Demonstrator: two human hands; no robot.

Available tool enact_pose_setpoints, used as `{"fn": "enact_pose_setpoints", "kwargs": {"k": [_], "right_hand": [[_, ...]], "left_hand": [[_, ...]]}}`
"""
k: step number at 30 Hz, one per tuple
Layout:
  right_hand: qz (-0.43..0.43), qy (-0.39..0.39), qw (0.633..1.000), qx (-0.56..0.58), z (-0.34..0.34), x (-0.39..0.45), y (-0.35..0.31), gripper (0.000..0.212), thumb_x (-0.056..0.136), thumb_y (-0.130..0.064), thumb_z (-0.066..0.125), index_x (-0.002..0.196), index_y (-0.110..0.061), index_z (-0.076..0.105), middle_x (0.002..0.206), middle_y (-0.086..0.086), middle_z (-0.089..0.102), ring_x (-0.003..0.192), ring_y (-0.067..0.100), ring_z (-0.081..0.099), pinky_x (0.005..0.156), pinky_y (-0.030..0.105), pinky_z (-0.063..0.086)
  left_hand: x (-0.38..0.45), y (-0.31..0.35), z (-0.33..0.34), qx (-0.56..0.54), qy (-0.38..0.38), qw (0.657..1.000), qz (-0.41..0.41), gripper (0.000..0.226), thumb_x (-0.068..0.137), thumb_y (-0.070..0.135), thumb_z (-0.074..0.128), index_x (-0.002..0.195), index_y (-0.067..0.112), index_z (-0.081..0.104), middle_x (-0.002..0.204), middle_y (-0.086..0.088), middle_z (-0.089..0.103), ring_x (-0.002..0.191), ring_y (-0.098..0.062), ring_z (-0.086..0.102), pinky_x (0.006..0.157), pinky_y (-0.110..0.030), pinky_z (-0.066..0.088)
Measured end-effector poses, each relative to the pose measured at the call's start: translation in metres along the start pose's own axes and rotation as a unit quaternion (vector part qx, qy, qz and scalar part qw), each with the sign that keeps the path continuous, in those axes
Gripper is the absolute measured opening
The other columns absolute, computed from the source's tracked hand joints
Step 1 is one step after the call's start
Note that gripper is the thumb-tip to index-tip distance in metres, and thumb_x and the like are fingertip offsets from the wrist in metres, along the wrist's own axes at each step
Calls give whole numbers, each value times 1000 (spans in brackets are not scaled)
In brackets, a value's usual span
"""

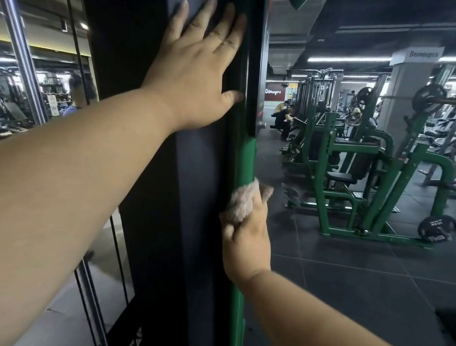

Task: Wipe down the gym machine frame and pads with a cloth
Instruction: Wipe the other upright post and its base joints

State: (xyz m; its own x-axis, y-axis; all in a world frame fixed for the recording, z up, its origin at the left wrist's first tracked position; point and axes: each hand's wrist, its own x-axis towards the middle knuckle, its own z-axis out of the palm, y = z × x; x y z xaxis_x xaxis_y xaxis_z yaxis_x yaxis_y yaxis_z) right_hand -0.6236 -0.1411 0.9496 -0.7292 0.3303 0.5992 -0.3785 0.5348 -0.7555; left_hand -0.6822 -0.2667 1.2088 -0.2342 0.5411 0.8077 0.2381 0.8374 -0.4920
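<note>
Cloth [242, 203], a pale pinkish fuzzy rag, sits bunched in the right hand [247, 240], whose fingers [229, 230] are curled round it and press it against the green upright post [246, 163] of the gym machine frame. The rag touches the post about halfway up its visible length, on the side that faces the open gym floor, and a tuft of it sticks out above the knuckles. The right forearm reaches in from the lower right corner of the view.

Higher up, the left hand [195, 78] lies flat on the dark panel [193, 169] of the same machine, its fingers [228, 30] straight and spread, holding nothing. The thumb points toward the black edge strip that runs between the panel and the green post. The left forearm crosses the view from the lower left edge.

Left of the panel a chrome guide rod [20, 44] slants upward, with thin black cables near it and a mirror or glass behind that shows more gym gear. To the right, across the dark tiled floor [350, 286], stands a green plate-loaded machine [346, 169] with a black seat, and a weight plate [436, 228] hangs at its lower right end. Farther back are grey racks, a pillar [404, 87] with a white sign, strip lights on the ceiling, and a seated person in yellow [282, 108], small and unclear.
</note>
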Motion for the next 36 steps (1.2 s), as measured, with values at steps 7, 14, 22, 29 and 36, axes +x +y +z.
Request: {"fn": "enact_pose_setpoints", "kwargs": {"k": [7, 14, 22, 29, 36], "right_hand": [[131, -108, 983, -67, 21, -91, 98, 93, 97, -37, 63, 156, -63, -3, 174, -18, 0, 159, 14, 22, 120, 43, 38], [79, -133, 985, -80, 12, -53, 92, 96, 98, -37, 65, 167, -34, -2, 174, -16, -10, 145, -16, -27, 129, 55, 19], [80, -91, 993, -3, -2, -44, 52, 92, 96, -26, 68, 151, -70, 8, 152, -44, 21, 142, 11, 40, 121, 46, 35], [99, -119, 988, -17, 5, -46, 67, 93, 98, -36, 65, 160, -57, -1, 171, -27, -6, 160, 10, -13, 130, 55, 7], [15, -59, 997, 38, -7, 11, 22, 84, 94, -34, 70, 159, -51, 18, 162, -37, 19, 122, -44, 8, 108, 12, 31]], "left_hand": [[-1, 0, 1, 5, 12, 1000, 2, 98, 93, 69, 46, 166, 12, 14, 173, -12, 23, 162, -34, 10, 129, -58, 3], [-1, 0, 0, 12, 19, 1000, 1, 93, 91, 66, 48, 161, 9, 26, 165, -15, 36, 151, -37, 31, 123, -58, 20], [-32, 31, 11, -34, -13, 997, 74, 96, 96, 61, 52, 167, 9, 14, 176, -12, 4, 162, -38, 2, 130, -58, 4], [-51, 48, 20, -39, -32, 997, 58, 104, 95, 72, 44, 167, 3, 11, 175, -16, -6, 162, -36, -1, 132, -53, 5], [-51, 52, 26, -39, -26, 998, 50, 101, 95, 71, 45, 164, 0, 22, 175, -17, -8, 162, -36, -2, 132, -53, 4]]}}
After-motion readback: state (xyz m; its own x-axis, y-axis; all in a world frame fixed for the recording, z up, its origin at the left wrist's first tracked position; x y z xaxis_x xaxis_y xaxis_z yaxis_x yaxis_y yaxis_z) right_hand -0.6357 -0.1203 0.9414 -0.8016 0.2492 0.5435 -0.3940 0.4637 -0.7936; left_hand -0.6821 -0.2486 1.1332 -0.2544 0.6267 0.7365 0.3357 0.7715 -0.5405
